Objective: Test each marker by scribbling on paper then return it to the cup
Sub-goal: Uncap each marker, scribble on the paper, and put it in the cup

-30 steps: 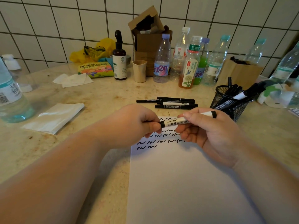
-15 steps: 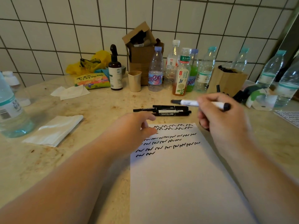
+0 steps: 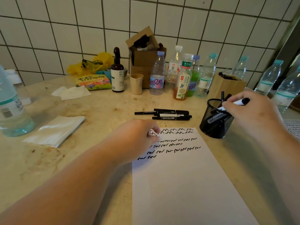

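A white sheet of paper [image 3: 183, 179] lies on the counter with rows of black scribbles [image 3: 177, 140] across its top. My left hand [image 3: 138, 137] rests on the sheet's top left corner, fingers loosely curled and holding nothing. My right hand [image 3: 250, 114] grips a white marker with a black cap [image 3: 241, 101], its lower end over the rim of the black mesh cup [image 3: 214, 125], which holds several markers. Three black markers [image 3: 168, 114] lie side by side on the counter just beyond the paper.
Along the tiled wall stand several plastic bottles [image 3: 183, 78], a brown pump bottle [image 3: 117, 73], a beige cup [image 3: 136, 84], a cardboard box [image 3: 142, 56] and a wooden holder [image 3: 227, 86]. A large water bottle [image 3: 11, 109] and folded tissues [image 3: 55, 130] lie at the left.
My right hand carried the marker from above the paper rightward to the mesh cup. My left hand let go of it and settled onto the paper's corner.
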A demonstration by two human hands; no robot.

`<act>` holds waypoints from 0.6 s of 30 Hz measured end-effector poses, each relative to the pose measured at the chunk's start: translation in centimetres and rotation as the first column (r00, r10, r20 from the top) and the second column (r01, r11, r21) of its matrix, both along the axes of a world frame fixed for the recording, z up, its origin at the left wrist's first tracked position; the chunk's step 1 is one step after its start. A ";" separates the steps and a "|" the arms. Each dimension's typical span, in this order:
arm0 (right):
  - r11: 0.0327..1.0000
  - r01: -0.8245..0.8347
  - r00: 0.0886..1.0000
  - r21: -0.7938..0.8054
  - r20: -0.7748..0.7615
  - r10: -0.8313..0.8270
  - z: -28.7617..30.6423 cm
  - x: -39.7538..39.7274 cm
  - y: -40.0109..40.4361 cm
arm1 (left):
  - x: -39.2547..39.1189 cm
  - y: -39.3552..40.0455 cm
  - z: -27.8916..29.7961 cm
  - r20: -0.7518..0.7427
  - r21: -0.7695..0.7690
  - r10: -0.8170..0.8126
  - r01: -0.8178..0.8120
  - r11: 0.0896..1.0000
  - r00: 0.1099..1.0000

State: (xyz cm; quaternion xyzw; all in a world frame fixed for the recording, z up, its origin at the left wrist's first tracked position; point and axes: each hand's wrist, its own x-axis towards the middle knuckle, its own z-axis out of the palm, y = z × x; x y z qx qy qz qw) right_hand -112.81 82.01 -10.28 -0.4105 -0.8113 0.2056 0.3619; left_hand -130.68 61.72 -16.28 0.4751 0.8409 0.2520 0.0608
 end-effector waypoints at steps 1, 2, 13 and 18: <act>1.000 0.010 1.000 -0.009 0.030 -0.009 0.0 -0.1 0.3 | 0.0 0.0 0.0 -0.004 0.000 0.000 0.000 1.000 1.000; 1.000 0.017 0.998 -0.020 0.053 -0.016 0.1 -0.2 0.6 | -0.1 0.0 -0.1 -0.007 -0.002 0.003 -0.003 1.000 1.000; 0.898 -0.255 0.967 0.357 0.081 0.243 -0.7 -2.9 -2.6 | -0.2 0.4 -0.4 -0.024 -0.049 -0.003 0.001 0.999 1.000; 0.896 -0.417 0.794 0.153 0.541 0.278 -3.7 -9.1 -1.8 | -0.4 0.3 -0.3 -0.051 -0.053 0.001 -0.004 0.999 0.999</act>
